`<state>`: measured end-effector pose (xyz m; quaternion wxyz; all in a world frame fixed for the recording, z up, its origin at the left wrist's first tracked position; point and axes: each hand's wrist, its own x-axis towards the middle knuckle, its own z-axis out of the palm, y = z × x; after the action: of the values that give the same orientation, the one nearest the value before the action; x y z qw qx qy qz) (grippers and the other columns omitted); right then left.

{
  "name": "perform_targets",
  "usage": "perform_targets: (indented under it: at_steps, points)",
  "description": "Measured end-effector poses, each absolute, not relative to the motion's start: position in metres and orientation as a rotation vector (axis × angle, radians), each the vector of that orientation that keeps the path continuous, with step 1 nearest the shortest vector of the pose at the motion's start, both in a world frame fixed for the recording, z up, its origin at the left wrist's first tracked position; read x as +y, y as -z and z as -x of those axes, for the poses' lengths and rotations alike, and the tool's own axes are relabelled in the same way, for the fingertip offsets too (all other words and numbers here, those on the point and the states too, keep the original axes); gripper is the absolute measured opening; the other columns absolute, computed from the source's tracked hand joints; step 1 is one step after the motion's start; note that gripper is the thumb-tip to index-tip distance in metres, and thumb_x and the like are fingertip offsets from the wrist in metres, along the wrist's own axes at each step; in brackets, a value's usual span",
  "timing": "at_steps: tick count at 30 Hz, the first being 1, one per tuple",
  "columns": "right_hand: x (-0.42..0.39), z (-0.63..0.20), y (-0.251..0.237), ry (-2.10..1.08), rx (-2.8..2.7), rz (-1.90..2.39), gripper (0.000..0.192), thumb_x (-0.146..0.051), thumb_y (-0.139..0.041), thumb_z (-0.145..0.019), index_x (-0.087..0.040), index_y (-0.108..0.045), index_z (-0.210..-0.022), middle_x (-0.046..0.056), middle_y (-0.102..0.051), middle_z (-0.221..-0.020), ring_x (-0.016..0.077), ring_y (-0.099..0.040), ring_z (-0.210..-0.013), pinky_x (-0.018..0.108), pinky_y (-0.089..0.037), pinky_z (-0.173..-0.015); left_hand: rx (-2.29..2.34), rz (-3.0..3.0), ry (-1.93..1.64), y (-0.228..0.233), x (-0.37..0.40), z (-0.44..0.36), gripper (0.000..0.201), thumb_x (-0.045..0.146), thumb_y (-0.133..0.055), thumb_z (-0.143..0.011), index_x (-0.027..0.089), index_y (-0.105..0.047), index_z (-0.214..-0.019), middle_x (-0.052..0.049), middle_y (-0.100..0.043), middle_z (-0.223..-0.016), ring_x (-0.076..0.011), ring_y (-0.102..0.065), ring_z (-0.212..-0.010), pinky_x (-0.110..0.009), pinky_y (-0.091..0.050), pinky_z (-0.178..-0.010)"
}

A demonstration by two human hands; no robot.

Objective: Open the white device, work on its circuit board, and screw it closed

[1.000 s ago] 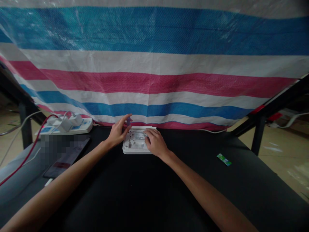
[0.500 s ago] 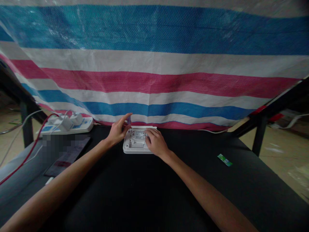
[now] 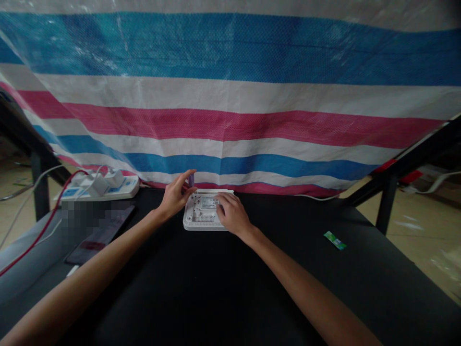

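Observation:
A white plastic casing (image 3: 203,224), with vent slots and a label in its recessed face, lies flat on the black table. At its far left corner, my left hand (image 3: 176,194) is closed on a small screwdriver (image 3: 191,179) with a see-through purplish handle. The screwdriver stands about upright, its thin shaft pointing down to the casing's corner; whether the tip sits in a screw is too small to tell. My right hand (image 3: 233,211) grips the casing's right side, its fingers bent over the top and covering that part.
A power strip (image 3: 126,186) with white plugs and cables stands at the far left. In front of it lies a dark flat phone or tablet (image 3: 97,240). A small green packet (image 3: 334,240) is on the right. Behind the table hangs a striped tarp (image 3: 230,125).
The screwdriver's handle has turned slightly between my left fingers. My right hand and the casing have stayed in place; the view has shifted very slightly.

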<state>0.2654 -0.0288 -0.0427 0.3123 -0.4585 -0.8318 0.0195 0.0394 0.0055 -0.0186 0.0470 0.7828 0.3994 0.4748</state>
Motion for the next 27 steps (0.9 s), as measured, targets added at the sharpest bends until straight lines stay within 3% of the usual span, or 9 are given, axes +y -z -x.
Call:
perform_targets:
  at_steps: [27]
  points:
    - [-0.0271,-0.2663,0.0460,-0.069,-2.196,1.218,0.032,-0.016,-0.050,-0.090,-0.012,-0.067,-0.117,0.015,-0.067,-0.124,0.0248,-0.059,-0.119,0.044,-0.041,-0.109,1.182,-2.047,-1.607,0.0104,0.0048,-0.0401,0.054,0.025,-0.067,-0.085,0.025,-0.045,-0.135,-0.001,-0.057,-0.101,-0.0082,-0.065,-0.066,-0.018,-0.057,-0.056]
